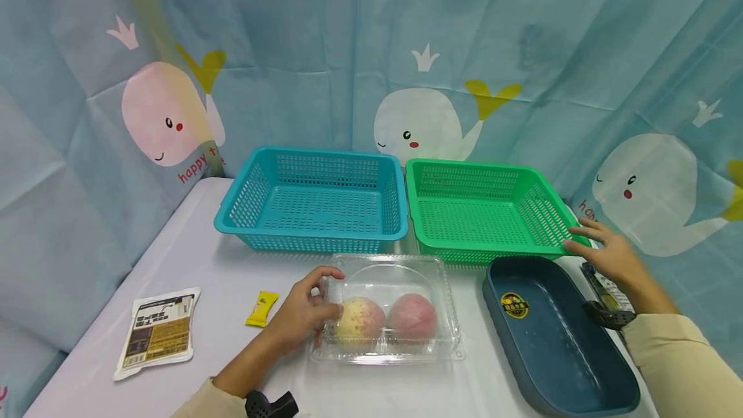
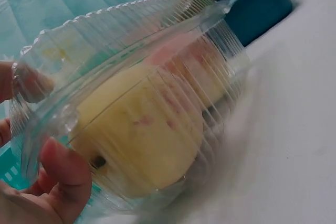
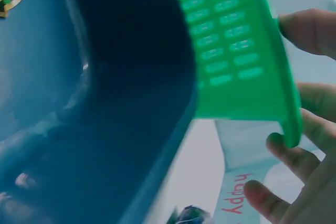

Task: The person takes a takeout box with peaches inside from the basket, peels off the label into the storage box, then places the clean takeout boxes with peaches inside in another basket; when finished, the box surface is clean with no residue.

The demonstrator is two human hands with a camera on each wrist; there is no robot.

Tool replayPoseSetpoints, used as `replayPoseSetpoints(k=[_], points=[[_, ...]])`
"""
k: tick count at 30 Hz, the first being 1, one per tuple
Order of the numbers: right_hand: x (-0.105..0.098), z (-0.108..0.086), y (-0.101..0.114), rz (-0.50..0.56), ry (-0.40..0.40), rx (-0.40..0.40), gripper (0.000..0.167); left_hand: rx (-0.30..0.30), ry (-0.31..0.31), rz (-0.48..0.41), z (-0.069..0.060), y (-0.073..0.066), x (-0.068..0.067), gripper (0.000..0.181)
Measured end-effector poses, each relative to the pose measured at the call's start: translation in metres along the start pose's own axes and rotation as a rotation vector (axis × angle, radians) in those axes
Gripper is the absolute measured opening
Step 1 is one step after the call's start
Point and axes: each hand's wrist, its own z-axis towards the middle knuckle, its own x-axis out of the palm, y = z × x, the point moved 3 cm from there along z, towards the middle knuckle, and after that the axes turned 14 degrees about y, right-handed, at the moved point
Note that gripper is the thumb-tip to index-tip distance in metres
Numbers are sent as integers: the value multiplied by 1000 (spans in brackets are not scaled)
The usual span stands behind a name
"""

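A clear plastic clamshell box (image 1: 400,269) stands tilted at the near middle of the white table. Inside it lie a yellow-and-pink peach (image 1: 360,320) and a pinker peach (image 1: 413,317). My left hand (image 1: 307,308) grips the box by its left end; the left wrist view shows thumb and fingers round the clear edge, with the yellow peach (image 2: 142,135) behind the ribbed plastic. On the right, my right hand (image 1: 609,253) holds the right corner of the green basket (image 1: 470,211). In the right wrist view its fingers lie at the green rim (image 3: 286,87).
A blue basket (image 1: 313,237) stands left of the green one. At the right lies a dark blue tub (image 1: 557,340), with a partly hidden package (image 1: 609,292) beyond it. A small yellow packet (image 1: 262,308) and a white-and-brown pouch (image 1: 159,328) lie at left. A whale-print curtain (image 1: 348,50) hangs behind.
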Motion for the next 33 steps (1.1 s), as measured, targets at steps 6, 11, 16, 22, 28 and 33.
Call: replayPoseSetpoints(k=[6,11,16,22,28,33], points=[[8,0,-8,13,40,25,69,27,-54,-38,-5,-9,-3,51],[10,-2,-8,67,47,11,69,93,-19,-122,-10,-25,0,50],[10,-2,-6,91,55,2,69,141,63,-177,-16,-39,6,51],[11,1,-9,42,51,15,69,188,150,-207,-21,-56,14,49],[10,0,-11,25,53,-4,68,197,139,-166,-16,-83,18,49],[10,0,-11,14,54,-8,69,184,80,-97,-2,-109,21,49]])
